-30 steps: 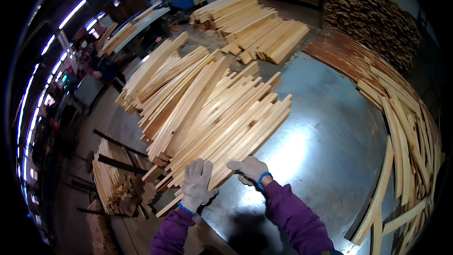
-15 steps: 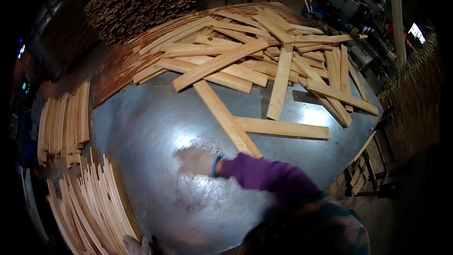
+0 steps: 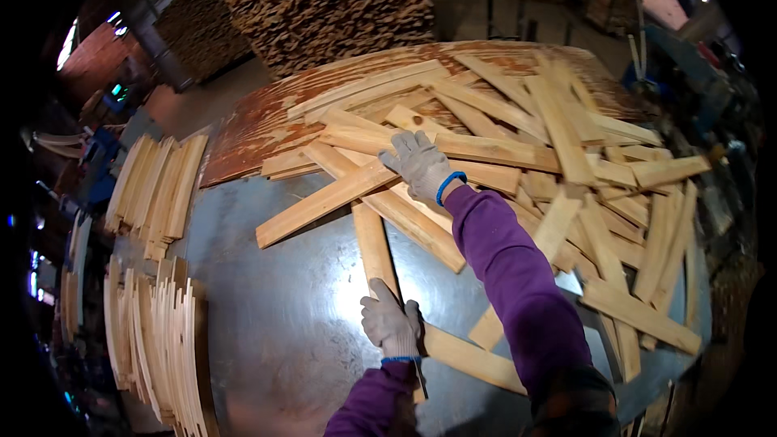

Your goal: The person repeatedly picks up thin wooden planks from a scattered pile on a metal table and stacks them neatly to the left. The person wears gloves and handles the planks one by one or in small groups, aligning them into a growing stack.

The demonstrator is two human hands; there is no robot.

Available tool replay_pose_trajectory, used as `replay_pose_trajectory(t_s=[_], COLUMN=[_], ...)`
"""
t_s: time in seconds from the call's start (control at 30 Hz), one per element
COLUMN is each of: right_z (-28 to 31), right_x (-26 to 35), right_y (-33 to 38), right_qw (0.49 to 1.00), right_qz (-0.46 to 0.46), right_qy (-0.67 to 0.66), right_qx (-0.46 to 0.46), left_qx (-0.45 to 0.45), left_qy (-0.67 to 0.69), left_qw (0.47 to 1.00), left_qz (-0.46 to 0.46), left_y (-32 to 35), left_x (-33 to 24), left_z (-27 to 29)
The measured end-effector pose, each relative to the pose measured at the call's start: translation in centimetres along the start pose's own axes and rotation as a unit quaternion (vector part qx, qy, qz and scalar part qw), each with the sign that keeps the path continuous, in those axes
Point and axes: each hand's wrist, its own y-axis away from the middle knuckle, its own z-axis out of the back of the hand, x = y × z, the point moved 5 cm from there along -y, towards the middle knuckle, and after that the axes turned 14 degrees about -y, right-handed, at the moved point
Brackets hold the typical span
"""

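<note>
My gloved left hand is closed over a pale wooden plank that runs from the pile toward me; its thumb lies at the plank's right edge. Farther away, my gloved right hand reaches onto the heap, fingers apart. It rests where a slanting plank meets a long crosswise plank. The palm hides the slanting plank's far end. Another plank lies to the right of my left hand, partly under my right sleeve.
Loose planks overlap across the far and right parts of the metal-topped table. Two groups of stacked boards stand along its left side. A worn reddish board covers the far edge. A large wood stack rises behind.
My right hand has moved from over the bare metal to the heap. My left hand has left the stacked boards at lower left and taken hold of a plank. The view has shifted.
</note>
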Motion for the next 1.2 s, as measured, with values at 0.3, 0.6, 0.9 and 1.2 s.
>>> replay_pose_trajectory(t_s=[0.3, 0.6, 0.9, 1.2], right_z=[-5.2, -0.4, 1.4, 5.1], right_x=[-1.0, 4.9, 27.8, 49.6], right_y=[-10.0, 9.9, 26.0, 20.2], right_qw=[0.982, 0.693, 0.599, 0.734], right_qz=[-0.139, -0.344, -0.277, -0.174], right_qy=[-0.072, -0.623, -0.752, -0.467], right_qx=[0.103, 0.120, 0.019, 0.460], left_qx=[-0.040, 0.195, 0.186, 0.095], left_qy=[0.038, 0.700, 0.767, 0.625], left_qw=[0.996, 0.686, 0.609, 0.765], left_qz=[-0.063, 0.031, 0.077, 0.122], left_y=[-0.9, -0.3, 7.6, 6.8], left_x=[1.0, 12.8, 26.3, 32.9], left_z=[-1.6, -0.6, 2.6, 0.3])
